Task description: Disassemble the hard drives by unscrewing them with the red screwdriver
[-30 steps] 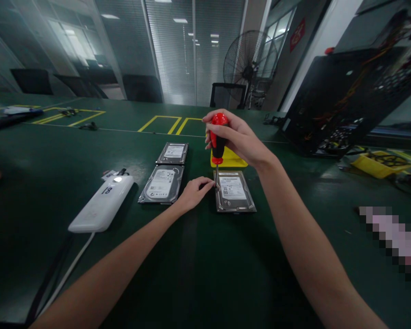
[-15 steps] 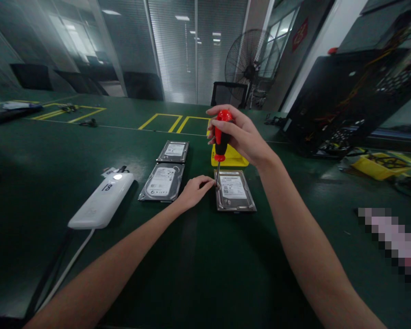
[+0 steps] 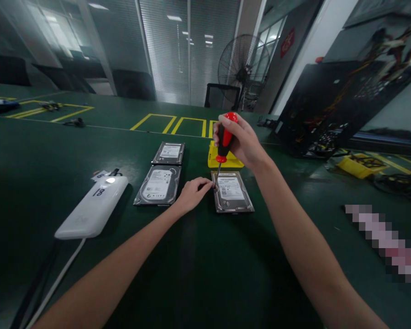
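A red-and-black screwdriver [image 3: 225, 141] is gripped by its handle in my right hand [image 3: 244, 139]. Its shaft slants down, and the tip is at the left edge of a hard drive [image 3: 233, 192] lying label up on the table. My left hand [image 3: 193, 193] has thumb and forefinger pinched together by that same edge, close to the tip. Whatever sits between those fingertips is too small to make out. Just beyond the drive is a yellow tray [image 3: 238, 161]. To the left, two more hard drives, a nearer one [image 3: 159, 185] and a farther one [image 3: 169, 153], lie end to end.
At left on the green table [image 3: 192, 256] rests a white power bank [image 3: 92, 208] marked 18, with cables. A black computer case [image 3: 332, 105] stands at the right, near a yellow box [image 3: 358, 165] holding dark parts. Yellow tape outlines [image 3: 188, 119] mark the far side.
The screwdriver handle now leans farther right, and my right-hand fingers have curled more around it. My left hand keeps its pinch at the drive's edge. The whole view has shifted slightly.
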Demonstrator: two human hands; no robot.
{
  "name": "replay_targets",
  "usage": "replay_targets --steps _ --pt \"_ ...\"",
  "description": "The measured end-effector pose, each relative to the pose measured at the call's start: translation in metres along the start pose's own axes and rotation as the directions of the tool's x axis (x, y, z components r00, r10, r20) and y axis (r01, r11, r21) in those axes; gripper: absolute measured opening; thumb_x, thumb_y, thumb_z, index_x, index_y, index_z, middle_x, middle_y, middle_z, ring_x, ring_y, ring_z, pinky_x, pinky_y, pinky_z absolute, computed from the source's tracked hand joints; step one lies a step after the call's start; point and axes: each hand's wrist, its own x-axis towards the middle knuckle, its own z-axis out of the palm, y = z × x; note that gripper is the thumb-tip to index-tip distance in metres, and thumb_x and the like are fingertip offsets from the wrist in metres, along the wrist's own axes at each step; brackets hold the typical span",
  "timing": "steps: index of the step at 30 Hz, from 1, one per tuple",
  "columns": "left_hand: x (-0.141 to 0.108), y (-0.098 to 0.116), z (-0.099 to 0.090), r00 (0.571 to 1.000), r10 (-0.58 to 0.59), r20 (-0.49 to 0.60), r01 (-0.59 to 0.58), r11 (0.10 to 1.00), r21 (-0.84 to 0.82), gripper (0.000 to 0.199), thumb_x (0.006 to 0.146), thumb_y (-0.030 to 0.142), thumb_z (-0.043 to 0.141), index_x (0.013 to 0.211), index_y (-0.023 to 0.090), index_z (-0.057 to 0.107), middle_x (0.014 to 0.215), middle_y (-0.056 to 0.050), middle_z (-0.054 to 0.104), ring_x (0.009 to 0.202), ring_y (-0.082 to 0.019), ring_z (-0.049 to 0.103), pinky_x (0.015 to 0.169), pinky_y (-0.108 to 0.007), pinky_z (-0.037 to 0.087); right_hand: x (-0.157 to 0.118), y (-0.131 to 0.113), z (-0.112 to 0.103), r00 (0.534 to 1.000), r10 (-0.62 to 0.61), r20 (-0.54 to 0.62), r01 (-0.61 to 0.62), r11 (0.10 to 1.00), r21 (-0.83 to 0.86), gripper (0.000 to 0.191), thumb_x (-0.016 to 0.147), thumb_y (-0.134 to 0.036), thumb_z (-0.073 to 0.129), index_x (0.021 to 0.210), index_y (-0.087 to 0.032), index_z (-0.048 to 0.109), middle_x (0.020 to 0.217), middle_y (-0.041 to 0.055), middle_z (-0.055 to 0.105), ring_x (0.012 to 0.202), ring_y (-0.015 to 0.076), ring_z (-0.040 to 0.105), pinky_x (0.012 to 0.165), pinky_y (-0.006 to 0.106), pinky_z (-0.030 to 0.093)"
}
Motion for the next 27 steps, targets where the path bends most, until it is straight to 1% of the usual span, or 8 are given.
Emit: replay_targets --steps 3,7,11,13,16,18,23,27 --pt "0.000 -0.002 0.000 1.000 0.008 -0.005 -0.008 1.000 -0.007 0.029 0.091 0.036 0.044 0.097 0.019 0.067 0.103 -0.005 0.068 0.095 -0.020 0.061 0.086 -0.033 0.045 -0.001 -0.002 -0.004 1.000 0.020 0.001 -0.020 1.000 -0.006 0.040 0.074 -0.053 0.063 0.097 -0.023 0.051 0.083 -0.0003 0.056 0.071 0.0099 0.054 0.061 0.024 0.045" --pt "0.001 -0.002 0.000 1.000 0.013 -0.007 -0.013 1.000 0.003 0.029 0.091 0.035 0.044 0.094 0.019 0.067 0.102 -0.006 0.068 0.096 -0.021 0.061 0.085 -0.033 0.045 -0.003 -0.001 -0.005 0.998 0.034 -0.048 -0.035 0.999 -0.013 0.044 0.073 -0.056 0.061 0.102 -0.023 0.052 0.082 -0.0002 0.057 0.073 0.0112 0.055 0.062 0.025 0.046" --pt "0.002 -0.001 0.001 1.000 -0.012 -0.022 0.013 1.000 0.027 0.029 0.090 0.034 0.044 0.097 0.017 0.067 0.102 -0.007 0.069 0.097 -0.022 0.061 0.085 -0.034 0.045 -0.005 0.001 -0.002 0.995 -0.012 -0.102 0.010 1.000 -0.022 0.046 0.072 -0.050 0.065 0.106 -0.027 0.044 0.078 -0.0038 0.055 0.067 0.0099 0.055 0.062 0.025 0.046" --pt "0.003 -0.003 0.003 1.000 -0.013 -0.023 0.015 0.999 0.050 0.030 0.090 0.035 0.044 0.097 0.018 0.067 0.102 -0.007 0.069 0.096 -0.023 0.062 0.084 -0.035 0.045 -0.007 0.001 0.000 0.994 -0.019 -0.107 0.015 0.999 -0.038 0.045 0.071 -0.045 0.068 0.102 -0.026 0.041 0.077 -0.0052 0.055 0.064 0.0089 0.054 0.062 0.024 0.047" --pt "0.004 -0.007 0.005 1.000 0.006 -0.027 -0.005 0.999 0.052 0.029 0.089 0.035 0.043 0.094 0.019 0.067 0.100 -0.006 0.069 0.095 -0.023 0.062 0.083 -0.035 0.045 -0.009 -0.002 0.004 0.998 -0.016 -0.064 0.012 0.999 -0.052 0.039 0.073 -0.043 0.068 0.093 -0.024 0.039 0.076 -0.0060 0.055 0.063 0.0075 0.054 0.064 0.023 0.048" --pt "0.004 -0.008 0.005 0.999 0.014 -0.033 -0.012 0.999 0.047 0.029 0.089 0.036 0.043 0.095 0.019 0.066 0.101 -0.006 0.069 0.096 -0.023 0.061 0.084 -0.035 0.045 -0.009 -0.006 0.005 1.000 0.004 -0.024 -0.005 0.998 -0.063 0.037 0.075 -0.043 0.067 0.091 -0.023 0.040 0.078 -0.0054 0.055 0.065 0.0073 0.055 0.066 0.023 0.049" --pt "0.002 -0.005 0.003 1.000 0.014 -0.015 -0.013 0.999 0.047 0.029 0.089 0.036 0.043 0.095 0.019 0.066 0.102 -0.007 0.069 0.096 -0.023 0.061 0.085 -0.035 0.045 -0.009 -0.018 0.001 0.994 0.107 0.035 -0.103 0.990 -0.101 0.040 0.072 -0.045 0.068 0.095 -0.020 0.049 0.084 -0.0006 0.058 0.075 0.0105 0.059 0.072 0.025 0.050" --pt "0.001 -0.003 0.003 1.000 0.026 0.008 -0.027 0.999 0.033 0.030 0.090 0.037 0.042 0.094 0.019 0.066 0.100 -0.005 0.069 0.095 -0.022 0.061 0.085 -0.034 0.044 -0.012 -0.021 0.000 0.992 0.107 0.074 -0.101 0.992 -0.078 0.044 0.069 -0.045 0.071 0.101 -0.024 0.050 0.083 -0.0010 0.058 0.077 0.0131 0.059 0.073 0.028 0.051"
